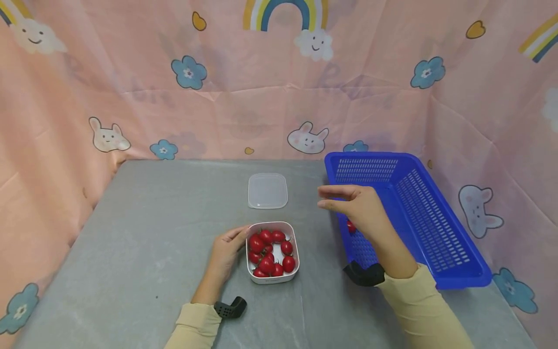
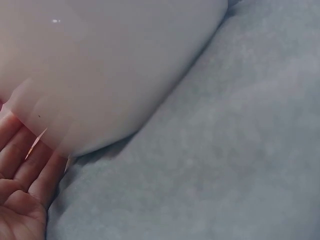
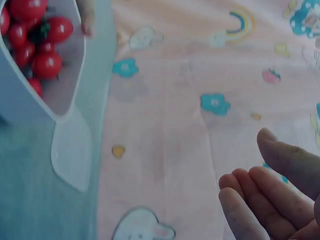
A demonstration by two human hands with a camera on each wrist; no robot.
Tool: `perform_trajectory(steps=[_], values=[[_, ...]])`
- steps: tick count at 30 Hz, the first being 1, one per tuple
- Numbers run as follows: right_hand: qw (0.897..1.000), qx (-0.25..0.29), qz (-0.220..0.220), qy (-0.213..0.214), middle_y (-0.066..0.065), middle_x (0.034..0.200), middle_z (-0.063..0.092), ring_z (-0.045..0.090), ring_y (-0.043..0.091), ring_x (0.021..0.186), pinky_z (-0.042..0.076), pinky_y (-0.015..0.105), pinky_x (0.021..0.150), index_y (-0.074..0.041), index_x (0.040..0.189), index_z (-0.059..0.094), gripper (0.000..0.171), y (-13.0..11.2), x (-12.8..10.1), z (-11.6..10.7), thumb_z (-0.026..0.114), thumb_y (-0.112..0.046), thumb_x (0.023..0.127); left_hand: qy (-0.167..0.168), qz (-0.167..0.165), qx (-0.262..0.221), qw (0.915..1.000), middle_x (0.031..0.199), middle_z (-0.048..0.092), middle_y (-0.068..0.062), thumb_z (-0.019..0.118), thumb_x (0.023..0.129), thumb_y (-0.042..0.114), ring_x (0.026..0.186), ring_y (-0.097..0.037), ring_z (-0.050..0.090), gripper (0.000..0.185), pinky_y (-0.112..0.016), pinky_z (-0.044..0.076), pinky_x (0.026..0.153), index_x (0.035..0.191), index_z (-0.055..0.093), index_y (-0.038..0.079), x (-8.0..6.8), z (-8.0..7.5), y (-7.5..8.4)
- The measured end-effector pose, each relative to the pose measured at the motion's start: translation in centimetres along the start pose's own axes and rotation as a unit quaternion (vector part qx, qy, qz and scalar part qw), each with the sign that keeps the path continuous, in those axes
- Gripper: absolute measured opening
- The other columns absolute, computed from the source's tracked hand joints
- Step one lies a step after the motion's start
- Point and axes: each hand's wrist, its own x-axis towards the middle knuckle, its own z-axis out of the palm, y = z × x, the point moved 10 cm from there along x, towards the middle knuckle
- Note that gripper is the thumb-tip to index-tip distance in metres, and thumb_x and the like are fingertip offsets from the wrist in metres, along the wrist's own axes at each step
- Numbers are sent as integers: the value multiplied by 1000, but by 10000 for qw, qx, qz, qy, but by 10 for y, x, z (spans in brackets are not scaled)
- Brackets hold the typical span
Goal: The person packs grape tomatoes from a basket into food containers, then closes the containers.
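A small white box (image 1: 273, 279) holds several red cherry tomatoes (image 1: 266, 264), with some bare bottom showing in its middle. My left hand (image 1: 224, 252) rests against the box's left side, near the far corner; in the left wrist view its straight fingers (image 2: 42, 167) lie along the pale wall. Over the left rim of a blue basket (image 1: 403, 206), my right hand (image 1: 359, 206) hovers with thumb and fingers apart. Nothing shows between them in the right wrist view. Below that wrist, one red tomato (image 1: 351, 226) lies inside the basket, partly hidden by the hand.
A clear lid (image 1: 268, 191) lies flat on the grey table (image 1: 152, 232) behind the box. The basket stands along the table's right side. A pink patterned curtain (image 1: 235, 106) hangs around the back and both sides.
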Motion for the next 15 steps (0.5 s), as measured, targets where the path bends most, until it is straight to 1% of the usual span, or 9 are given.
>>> perform_trajectory(steps=[4,6,8,9,11,13,15], values=[[9998,-143,37,138,13,125,69,60,25,126,44,48,110,-9,124,70,51,5,10,-27,79,-39,84,-43,9,-9,10000,94,76,13,67,94,15,96,-1,68,34,-19,53,87,116,67,-11,0,1,0],[9996,-217,78,159,11,125,70,59,25,127,39,50,114,-9,125,69,55,12,16,-38,78,-43,84,-37,-18,13,10000,95,76,12,67,94,16,96,-1,68,35,-19,53,87,116,67,-11,0,1,-1],[9994,-274,172,117,2,118,74,62,17,121,36,52,115,-9,127,68,56,22,23,-46,78,-45,84,-29,-63,-43,10000,95,76,12,67,94,16,96,-1,68,35,-19,54,87,116,68,-10,0,1,-2],[9993,-293,226,80,-3,115,75,62,16,120,35,53,116,-9,127,68,57,28,26,-50,78,-45,84,-33,-76,-40,10000,95,76,12,67,94,17,96,-1,68,35,-19,54,87,117,67,-10,0,1,-2],[9990,-319,308,-8,-8,111,75,60,17,122,34,55,116,-8,128,67,57,38,33,-54,77,-44,85,-10,-80,-9,10000,96,76,11,67,94,17,95,-1,68,35,-19,54,86,117,67,-10,-1,1,-3],[9985,-394,381,-78,-6,113,75,58,18,125,33,56,116,-7,128,67,57,48,37,-57,77,-42,85,-9,-50,-24,10000,96,76,11,67,94,16,95,0,68,35,-19,54,86,117,67,-10,-1,1,-2],[9977,-504,430,-104,6,121,73,51,29,134,32,57,116,-6,128,67,57,56,41,-58,77,-42,85,-6,-3,33,10000,96,76,11,67,94,17,95,0,68,35,-19,53,86,117,67,-11,-1,1,-1]])
